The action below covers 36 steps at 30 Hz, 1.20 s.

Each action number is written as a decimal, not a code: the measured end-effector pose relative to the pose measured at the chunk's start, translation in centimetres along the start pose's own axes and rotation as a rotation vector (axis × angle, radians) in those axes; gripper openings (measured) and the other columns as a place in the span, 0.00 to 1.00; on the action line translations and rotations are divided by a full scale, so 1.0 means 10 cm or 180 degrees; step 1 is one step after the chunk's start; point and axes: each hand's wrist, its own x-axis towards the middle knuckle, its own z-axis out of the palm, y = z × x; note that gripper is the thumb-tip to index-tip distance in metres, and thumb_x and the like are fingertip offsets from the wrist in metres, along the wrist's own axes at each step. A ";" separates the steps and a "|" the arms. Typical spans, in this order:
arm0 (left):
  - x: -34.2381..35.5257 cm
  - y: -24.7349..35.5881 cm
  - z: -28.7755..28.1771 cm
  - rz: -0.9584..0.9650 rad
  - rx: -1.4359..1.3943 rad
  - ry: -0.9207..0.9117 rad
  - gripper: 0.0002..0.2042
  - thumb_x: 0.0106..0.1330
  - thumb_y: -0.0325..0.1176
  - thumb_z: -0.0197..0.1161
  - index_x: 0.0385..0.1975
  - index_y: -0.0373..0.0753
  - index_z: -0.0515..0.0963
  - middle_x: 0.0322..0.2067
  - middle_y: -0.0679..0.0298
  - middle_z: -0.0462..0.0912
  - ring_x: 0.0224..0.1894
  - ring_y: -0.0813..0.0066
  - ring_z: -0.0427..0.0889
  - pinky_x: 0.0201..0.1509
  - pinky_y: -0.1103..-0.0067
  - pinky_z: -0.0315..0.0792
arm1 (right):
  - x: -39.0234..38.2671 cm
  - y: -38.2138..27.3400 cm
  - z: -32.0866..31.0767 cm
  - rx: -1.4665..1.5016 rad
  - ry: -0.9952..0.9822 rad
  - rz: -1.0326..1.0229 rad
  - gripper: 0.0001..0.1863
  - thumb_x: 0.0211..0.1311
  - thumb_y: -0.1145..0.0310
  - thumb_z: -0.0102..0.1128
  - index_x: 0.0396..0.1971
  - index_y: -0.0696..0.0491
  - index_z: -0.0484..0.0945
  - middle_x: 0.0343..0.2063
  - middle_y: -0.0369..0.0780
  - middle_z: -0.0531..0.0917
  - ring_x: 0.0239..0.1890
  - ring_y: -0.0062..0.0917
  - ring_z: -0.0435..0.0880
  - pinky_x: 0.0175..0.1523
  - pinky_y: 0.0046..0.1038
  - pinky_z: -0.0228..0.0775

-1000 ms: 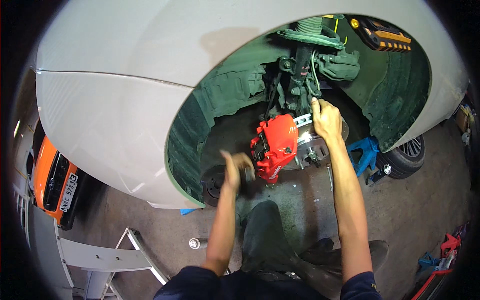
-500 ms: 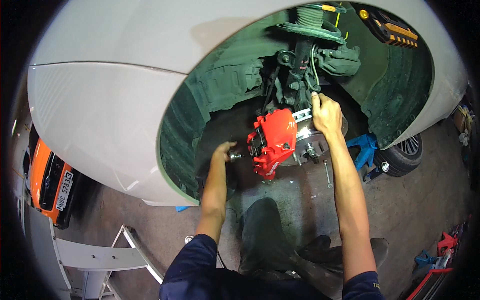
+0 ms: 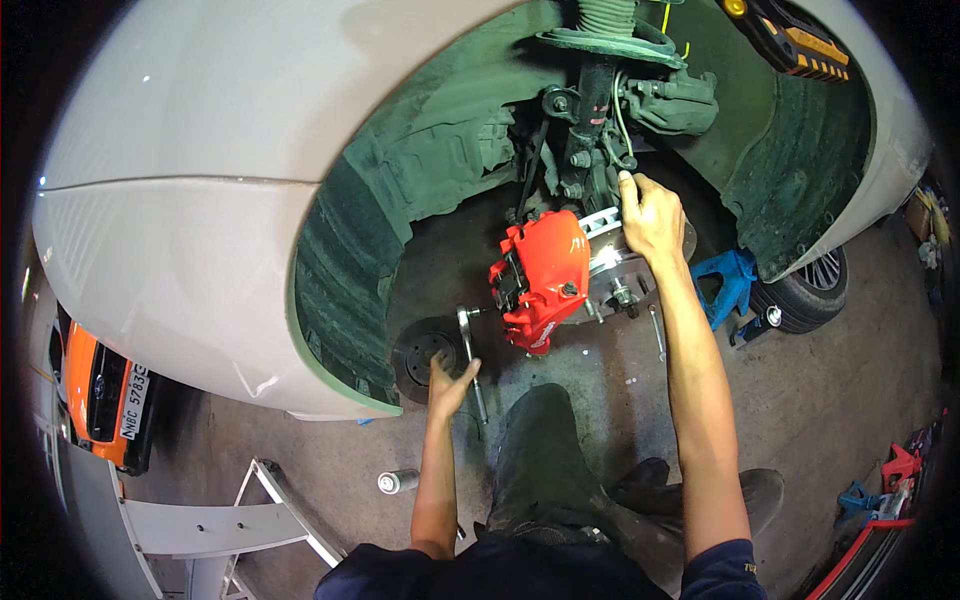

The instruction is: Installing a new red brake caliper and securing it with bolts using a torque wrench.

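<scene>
A red brake caliper (image 3: 558,262) sits over the left side of the shiny brake disc (image 3: 604,288) in the wheel arch. A ratchet wrench (image 3: 466,335) hangs with its head at the caliper's left side, its handle pointing down. My left hand (image 3: 446,388) is beside that handle, fingers spread and the thumb at or near it; contact is hard to tell. My right hand (image 3: 654,218) is closed over the disc's upper edge, by a silver bracket (image 3: 601,221), its fingertips hidden behind. Above stands the strut with its coil spring (image 3: 606,18).
A grey brake caliper (image 3: 672,104) hangs beside the strut. On the floor are a dark disc (image 3: 418,350), a spray can (image 3: 398,482), a spanner (image 3: 657,333), a blue stand (image 3: 722,287) and a wheel (image 3: 808,297). A work light (image 3: 790,42) is at upper right.
My left hand has come down and back from the ratchet's head, and its fingers have spread. The ratchet's handle now hangs in view. My right hand stays on the disc.
</scene>
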 end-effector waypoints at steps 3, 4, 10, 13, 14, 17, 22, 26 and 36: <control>0.41 0.22 0.26 0.0138 -0.0113 -0.0361 0.32 0.56 0.40 0.73 0.56 0.28 0.68 0.50 0.48 0.77 0.50 0.62 0.78 0.58 0.67 0.70 | -0.01 -0.02 -0.01 0.0149 0.0063 -0.0091 0.26 0.66 0.49 0.48 0.35 0.59 0.82 0.36 0.54 0.83 0.40 0.52 0.82 0.45 0.45 0.73; 0.58 0.29 0.37 0.0329 0.0000 -0.0363 0.30 0.57 0.42 0.71 0.54 0.28 0.70 0.47 0.49 0.78 0.47 0.62 0.80 0.53 0.66 0.73 | -0.01 -0.02 -0.01 0.0157 0.0079 -0.0069 0.26 0.66 0.49 0.48 0.35 0.59 0.82 0.36 0.54 0.83 0.40 0.52 0.82 0.45 0.45 0.73; 1.06 0.14 0.68 0.1320 0.0780 0.1171 0.20 0.64 0.49 0.60 0.30 0.33 0.77 0.19 0.53 0.79 0.22 0.60 0.82 0.26 0.69 0.72 | 0.00 0.00 0.02 0.0112 0.0176 -0.0114 0.25 0.66 0.49 0.48 0.31 0.58 0.82 0.33 0.53 0.83 0.37 0.52 0.82 0.43 0.46 0.72; 1.11 0.03 0.57 0.2903 0.0725 0.0322 0.16 0.66 0.42 0.56 0.25 0.34 0.74 0.19 0.52 0.78 0.24 0.49 0.81 0.30 0.63 0.73 | -0.01 0.00 0.04 0.0212 0.0247 -0.0177 0.25 0.66 0.50 0.49 0.31 0.58 0.82 0.32 0.53 0.83 0.37 0.52 0.82 0.42 0.46 0.72; 1.12 0.03 0.56 0.3038 0.0782 0.0309 0.16 0.67 0.42 0.55 0.25 0.34 0.74 0.18 0.52 0.78 0.24 0.49 0.80 0.30 0.62 0.73 | -0.01 0.01 0.04 0.0199 0.0311 -0.0231 0.24 0.66 0.50 0.49 0.30 0.58 0.82 0.32 0.53 0.83 0.37 0.52 0.82 0.42 0.46 0.72; 1.09 0.15 0.53 0.1853 0.1221 0.0076 0.17 0.67 0.43 0.56 0.24 0.34 0.73 0.18 0.53 0.77 0.22 0.50 0.79 0.29 0.62 0.72 | -0.02 0.00 0.05 0.0066 0.0248 -0.0123 0.24 0.66 0.51 0.49 0.30 0.58 0.82 0.32 0.53 0.83 0.36 0.52 0.82 0.42 0.46 0.72; 1.00 0.24 0.52 -0.1074 0.0091 -0.0318 0.20 0.62 0.48 0.64 0.26 0.35 0.72 0.22 0.51 0.79 0.21 0.51 0.80 0.27 0.66 0.73 | -0.03 -0.02 0.05 0.0133 0.0302 -0.0216 0.24 0.66 0.51 0.49 0.30 0.58 0.81 0.32 0.53 0.83 0.36 0.52 0.81 0.42 0.46 0.72; 1.15 0.10 0.37 0.1733 0.1153 -0.0316 0.14 0.55 0.35 0.70 0.32 0.37 0.72 0.22 0.52 0.81 0.24 0.50 0.83 0.28 0.65 0.76 | -0.03 -0.01 0.05 0.0117 0.0259 -0.0171 0.24 0.66 0.50 0.48 0.29 0.58 0.81 0.32 0.53 0.83 0.36 0.52 0.81 0.41 0.46 0.72; 0.90 0.27 0.33 -0.1235 -0.0117 -0.1264 0.07 0.52 0.31 0.68 0.25 0.38 0.75 0.16 0.68 0.74 0.21 0.74 0.79 0.24 0.76 0.70 | -0.04 0.00 0.05 0.0103 0.0295 -0.0178 0.24 0.66 0.50 0.47 0.31 0.57 0.82 0.33 0.52 0.83 0.37 0.51 0.82 0.43 0.46 0.73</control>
